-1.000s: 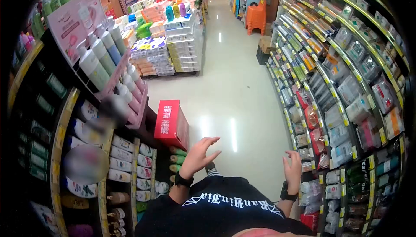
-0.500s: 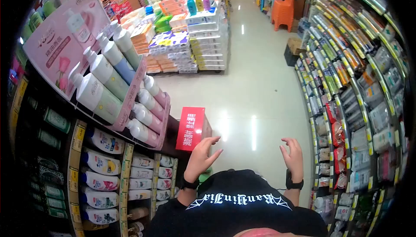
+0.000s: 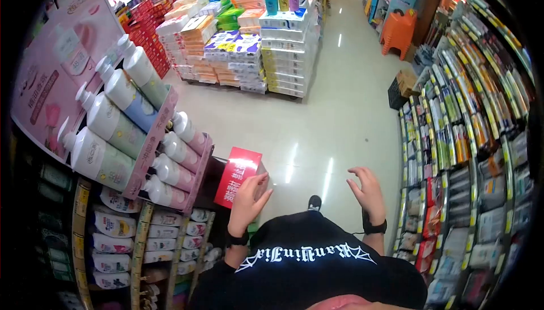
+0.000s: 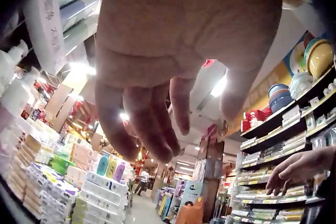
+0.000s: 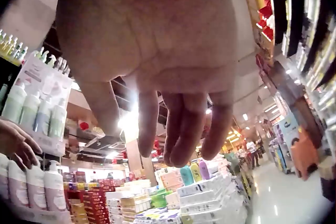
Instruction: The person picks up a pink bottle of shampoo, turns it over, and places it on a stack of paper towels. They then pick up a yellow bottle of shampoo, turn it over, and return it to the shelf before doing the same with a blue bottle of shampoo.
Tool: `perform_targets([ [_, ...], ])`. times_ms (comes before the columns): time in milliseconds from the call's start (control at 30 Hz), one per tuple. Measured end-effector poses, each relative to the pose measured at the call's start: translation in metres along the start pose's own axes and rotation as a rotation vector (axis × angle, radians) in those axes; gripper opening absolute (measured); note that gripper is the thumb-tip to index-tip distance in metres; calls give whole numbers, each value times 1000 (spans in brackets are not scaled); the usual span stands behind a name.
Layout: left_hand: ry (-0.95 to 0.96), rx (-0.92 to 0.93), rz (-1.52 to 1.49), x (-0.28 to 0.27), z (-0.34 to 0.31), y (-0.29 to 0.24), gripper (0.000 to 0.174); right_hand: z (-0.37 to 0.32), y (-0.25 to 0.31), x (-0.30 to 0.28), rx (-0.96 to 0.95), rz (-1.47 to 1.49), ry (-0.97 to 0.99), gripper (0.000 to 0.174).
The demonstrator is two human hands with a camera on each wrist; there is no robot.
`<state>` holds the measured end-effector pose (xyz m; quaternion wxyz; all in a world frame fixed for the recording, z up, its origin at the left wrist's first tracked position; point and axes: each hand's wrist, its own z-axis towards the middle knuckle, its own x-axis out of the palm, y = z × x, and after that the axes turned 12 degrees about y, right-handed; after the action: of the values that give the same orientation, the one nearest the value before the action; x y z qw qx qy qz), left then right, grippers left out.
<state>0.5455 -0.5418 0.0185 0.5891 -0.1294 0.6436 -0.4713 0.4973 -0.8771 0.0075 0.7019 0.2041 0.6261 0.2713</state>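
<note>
My left hand (image 3: 247, 203) is held out in front of my body with loosely bent fingers and holds nothing. In the head view its fingertips overlap a red box (image 3: 241, 164) with white lettering that stands on the floor. To its left is a pink display stand (image 3: 148, 150) with white pump bottles (image 3: 102, 154) and pink-bodied pump bottles (image 3: 177, 150). My right hand (image 3: 368, 195) is raised over the aisle floor, fingers slightly bent, nothing in it. Both palms show empty in the wrist views, on the left hand (image 4: 184, 40) and the right hand (image 5: 152, 50).
Shelves of shampoo bottles (image 3: 110, 243) run along the left, and shelves of packaged goods (image 3: 487, 185) along the right. Ahead stand stacked tissue packs (image 3: 283, 55), orange stools (image 3: 399, 32) and a dark crate (image 3: 395, 93). A shiny floor (image 3: 334, 117) runs between. My shoe (image 3: 314, 202) shows below.
The view has turned left and moved forward along the aisle; the pump bottle display looms larger. A shoe now shows ahead of the shirt. Both hands stay raised and empty.
</note>
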Motion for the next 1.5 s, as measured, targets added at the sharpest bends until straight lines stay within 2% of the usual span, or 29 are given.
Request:
perform_targets([
  [67,-24,-14,-90,9,29,-16,40,27,-21,-24,-12,35,-19,25],
  [133,-45,-3,-134,23,62,-18,40,51,-44,-46,-30,-49,-55,25],
  [167,-51,13,-81,37,79,-10,42,60,-56,-56,-36,-90,-73,25],
  [267,7,80,48,55,124,-27,46,79,-88,-72,-26,-125,-56,25],
  [400,30,95,-36,72,169,-54,52,85,-116,-82,20,-18,-2,26],
  [533,108,75,-15,94,208,-40,56,82,-154,-76,157,-6,7,25],
  [633,174,91,-18,97,236,-33,57,92,-160,-73,255,65,3,25],
  [800,141,117,-43,102,287,-8,59,134,-170,-68,232,41,35,26],
  [967,155,136,-93,84,349,23,62,206,-183,-63,230,-49,-7,27],
  [1067,113,123,-23,50,392,40,61,260,-170,-69,240,26,-46,26],
  [1200,3,99,-42,2,441,55,59,340,-167,-61,150,-6,-33,25],
  [1333,0,88,-15,-21,469,84,59,411,-150,-47,89,-31,17,26],
  [1500,58,-52,-54,-25,489,118,59,469,-147,-25,57,73,95,25],
])
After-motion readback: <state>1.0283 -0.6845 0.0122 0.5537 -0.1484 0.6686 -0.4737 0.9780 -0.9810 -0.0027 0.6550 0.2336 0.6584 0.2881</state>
